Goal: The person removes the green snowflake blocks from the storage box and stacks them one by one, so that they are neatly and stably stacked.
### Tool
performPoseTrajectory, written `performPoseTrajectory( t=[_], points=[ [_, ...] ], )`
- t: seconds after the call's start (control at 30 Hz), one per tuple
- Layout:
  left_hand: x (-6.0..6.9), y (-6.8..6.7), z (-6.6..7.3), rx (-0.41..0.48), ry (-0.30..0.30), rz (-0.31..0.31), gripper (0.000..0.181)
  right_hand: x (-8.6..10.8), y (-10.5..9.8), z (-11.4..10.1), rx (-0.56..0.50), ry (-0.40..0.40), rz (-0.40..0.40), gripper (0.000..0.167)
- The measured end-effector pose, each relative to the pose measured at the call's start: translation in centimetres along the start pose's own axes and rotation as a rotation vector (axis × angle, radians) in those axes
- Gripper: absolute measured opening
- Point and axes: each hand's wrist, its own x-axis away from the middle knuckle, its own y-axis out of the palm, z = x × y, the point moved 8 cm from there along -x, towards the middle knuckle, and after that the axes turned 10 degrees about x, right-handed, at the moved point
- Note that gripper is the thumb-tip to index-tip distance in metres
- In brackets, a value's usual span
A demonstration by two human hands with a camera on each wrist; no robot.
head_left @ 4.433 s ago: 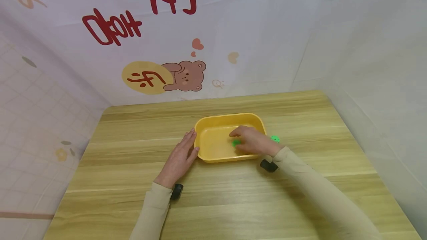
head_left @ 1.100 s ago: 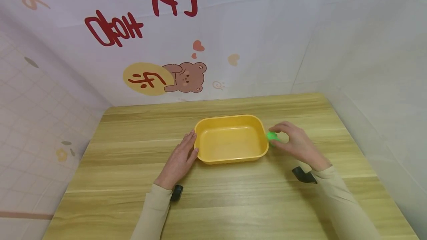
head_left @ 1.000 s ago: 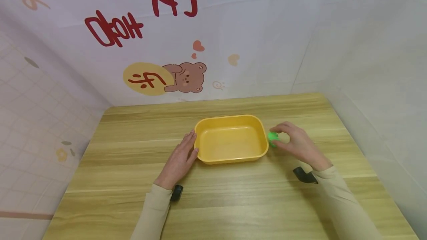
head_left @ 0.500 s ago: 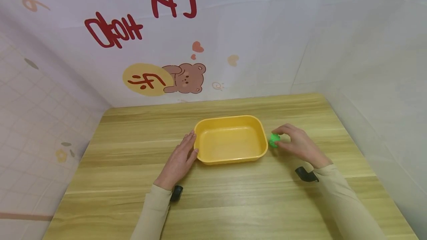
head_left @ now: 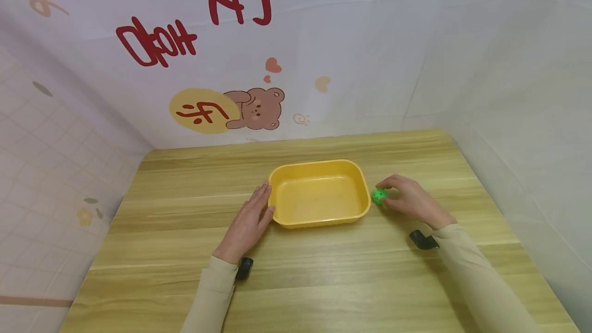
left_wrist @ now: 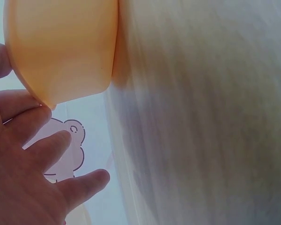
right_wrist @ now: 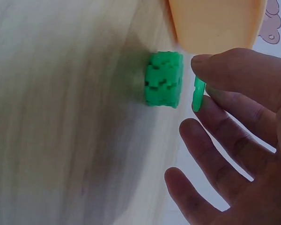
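In the head view my left hand [head_left: 245, 226] rests with extended fingers against the left end of a yellow plastic tray [head_left: 316, 200]. The left wrist view shows its fingertips touching the tray's rim. To the right of the tray, my right hand [head_left: 413, 201] pinches a thin green gear-like disc [right_wrist: 198, 93] between thumb and fingers. Close beside that disc, a short stack of green toothed gear pieces [right_wrist: 164, 79] stands on the table, a small gap apart in the right wrist view. Seen from the head, the green pieces overlap.
The wood-grain table [head_left: 300, 281] meets a white wall cloth [head_left: 370, 55] printed with a bear and red characters at the back. More cloth hangs on both sides. Black wrist devices, left [head_left: 244, 268] and right [head_left: 423, 240], jut from beneath the sleeves.
My right hand has left the tray, where a green piece lay earlier, for the green stack on its right. Lately the held disc tilted and shifted slightly. My left hand stays put.
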Motion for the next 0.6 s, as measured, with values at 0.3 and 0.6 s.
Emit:
performPoseTrajectory(
  t=[0.3,0.6],
  points=[
    [0.1,-0.1,-0.1,0.003,-0.005,-0.009,0.059,-0.2,0.7,0.2,-0.004,-0.018,-0.021,0.027],
    [0.0,-0.1,-0.1,0.006,-0.007,-0.003,0.059,-0.4,1.2,0.9,-0.006,0.021,-0.051,0.031]
  ],
)
